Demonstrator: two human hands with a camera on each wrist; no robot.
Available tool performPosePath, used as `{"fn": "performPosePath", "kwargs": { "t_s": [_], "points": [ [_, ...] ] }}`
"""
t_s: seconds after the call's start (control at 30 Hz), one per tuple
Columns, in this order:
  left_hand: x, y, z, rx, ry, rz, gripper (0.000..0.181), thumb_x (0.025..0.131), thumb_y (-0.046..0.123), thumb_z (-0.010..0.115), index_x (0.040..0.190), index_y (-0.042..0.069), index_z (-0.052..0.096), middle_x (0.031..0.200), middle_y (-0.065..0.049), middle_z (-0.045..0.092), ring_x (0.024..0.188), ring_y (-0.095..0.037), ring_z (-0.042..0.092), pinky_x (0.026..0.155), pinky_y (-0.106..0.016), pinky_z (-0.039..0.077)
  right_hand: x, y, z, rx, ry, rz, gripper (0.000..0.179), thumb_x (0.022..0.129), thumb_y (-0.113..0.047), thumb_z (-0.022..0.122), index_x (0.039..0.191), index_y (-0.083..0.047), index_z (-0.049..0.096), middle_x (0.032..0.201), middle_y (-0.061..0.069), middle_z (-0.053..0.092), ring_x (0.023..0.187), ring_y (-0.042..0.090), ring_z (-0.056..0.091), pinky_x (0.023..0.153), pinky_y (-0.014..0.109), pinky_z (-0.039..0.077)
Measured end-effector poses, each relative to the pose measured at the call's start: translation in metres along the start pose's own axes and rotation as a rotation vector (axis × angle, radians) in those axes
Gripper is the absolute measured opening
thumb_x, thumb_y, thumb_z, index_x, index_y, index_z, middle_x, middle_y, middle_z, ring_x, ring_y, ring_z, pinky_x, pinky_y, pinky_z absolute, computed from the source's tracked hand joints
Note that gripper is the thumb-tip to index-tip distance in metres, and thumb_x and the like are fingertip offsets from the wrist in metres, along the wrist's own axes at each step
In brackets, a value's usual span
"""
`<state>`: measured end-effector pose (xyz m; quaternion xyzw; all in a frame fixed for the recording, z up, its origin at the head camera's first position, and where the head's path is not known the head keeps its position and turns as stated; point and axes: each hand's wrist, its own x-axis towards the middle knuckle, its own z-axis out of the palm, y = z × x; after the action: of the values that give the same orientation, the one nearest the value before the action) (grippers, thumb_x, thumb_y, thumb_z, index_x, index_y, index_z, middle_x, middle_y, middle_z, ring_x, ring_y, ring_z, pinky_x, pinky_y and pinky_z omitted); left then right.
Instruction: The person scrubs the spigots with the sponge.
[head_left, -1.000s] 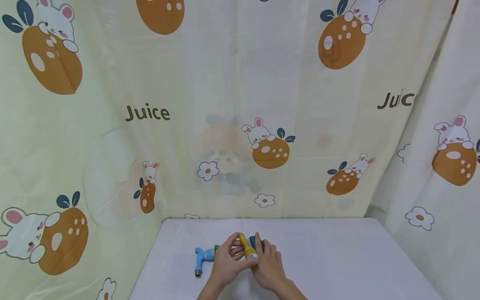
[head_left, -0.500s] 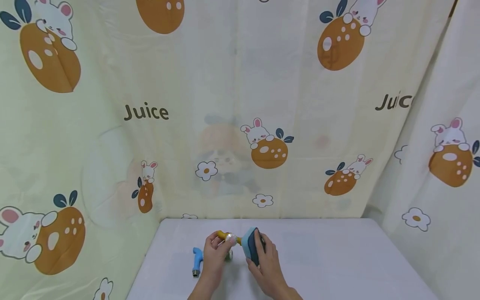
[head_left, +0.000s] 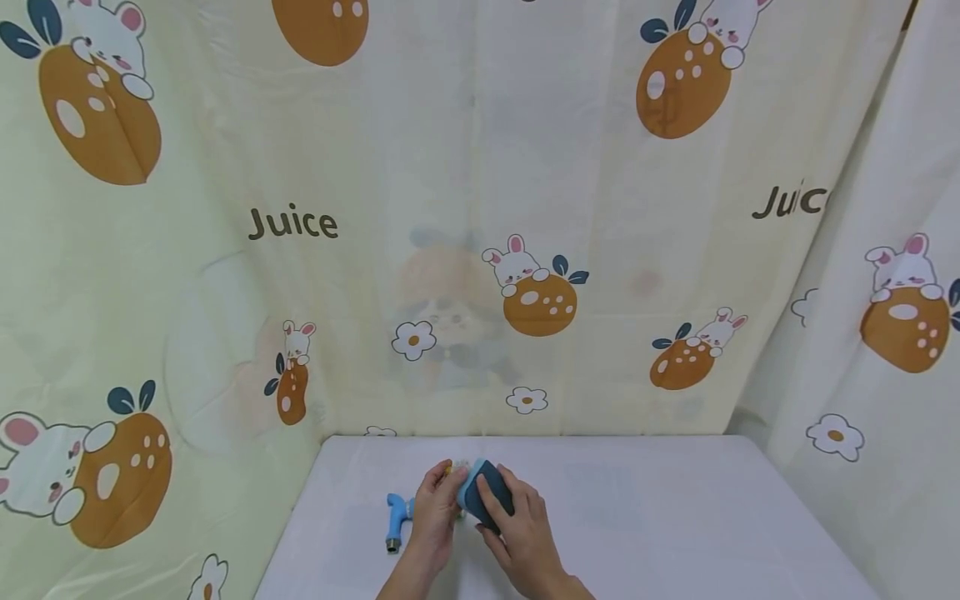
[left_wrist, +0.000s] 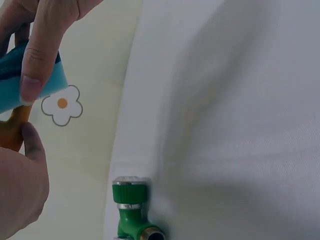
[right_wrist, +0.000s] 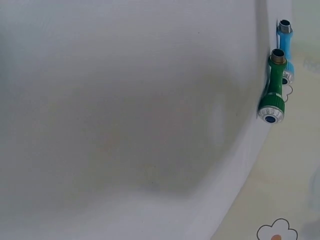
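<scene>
My left hand (head_left: 433,515) grips a yellow faucet (left_wrist: 19,120), mostly hidden behind the fingers and sponge. In my right hand (head_left: 527,533) is a sponge (head_left: 487,496), light blue on one side and dark blue on the other. Its light-blue side meets the yellow faucet in the left wrist view, where the right thumb lies along the sponge. A blue faucet (head_left: 394,523) lies on the table just left of my left hand. Beside it lies a green faucet (left_wrist: 131,217) with a silver-capped knob, largely hidden behind the hand in the head view.
The white table (head_left: 675,517) extends to both sides of my hands. A pale curtain (head_left: 600,167) printed with rabbits, oranges and flowers hangs behind it and along both sides.
The yellow faucet, upright between both hands a second ago, was then turned sideways in my left hand. The sponge has since moved left over it and tilted, covering most of it.
</scene>
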<state>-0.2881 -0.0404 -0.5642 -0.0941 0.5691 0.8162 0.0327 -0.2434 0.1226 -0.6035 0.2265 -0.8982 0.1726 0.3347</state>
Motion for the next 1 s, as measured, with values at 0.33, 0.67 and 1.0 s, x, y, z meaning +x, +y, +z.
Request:
{"fn": "performPosePath", "kwargs": {
  "t_s": [0.33, 0.67, 1.0],
  "points": [
    [-0.001, 0.0, -0.002, 0.053, 0.041, 0.047, 0.073, 0.093, 0.032, 0.079, 0.148, -0.005, 0.048, 0.133, -0.019, 0.062, 0.102, -0.014, 0.062, 0.087, -0.026, 0.058, 0.008, 0.001, -0.005, -0.052, -0.097, 0.018, 0.089, 0.092, -0.036, 0.08, 0.165, -0.036, 0.028, 0.161, 0.013, 0.037, 0.124, 0.024, 0.041, 0.095, 0.044, 0.048],
    [-0.008, 0.002, 0.002, 0.199, 0.041, 0.123, 0.079, 0.082, 0.027, 0.089, 0.148, 0.005, 0.051, 0.137, -0.017, 0.052, 0.111, -0.022, 0.066, 0.09, -0.03, 0.059, 0.009, 0.007, -0.002, -0.218, -0.233, 0.058, 0.069, 0.087, -0.038, 0.084, 0.148, -0.032, 0.054, 0.155, 0.013, 0.042, 0.122, 0.03, 0.047, 0.095, 0.048, 0.05],
    [-0.007, -0.002, -0.007, 0.399, 0.029, 0.162, 0.08, 0.08, 0.039, 0.091, 0.141, 0.006, 0.051, 0.128, -0.016, 0.062, 0.099, -0.019, 0.067, 0.079, -0.028, 0.059, 0.011, 0.007, -0.003, -0.334, -0.328, 0.063, 0.07, 0.089, -0.036, 0.081, 0.152, -0.034, 0.051, 0.152, 0.012, 0.044, 0.121, 0.03, 0.046, 0.093, 0.046, 0.047]
  ]
}}
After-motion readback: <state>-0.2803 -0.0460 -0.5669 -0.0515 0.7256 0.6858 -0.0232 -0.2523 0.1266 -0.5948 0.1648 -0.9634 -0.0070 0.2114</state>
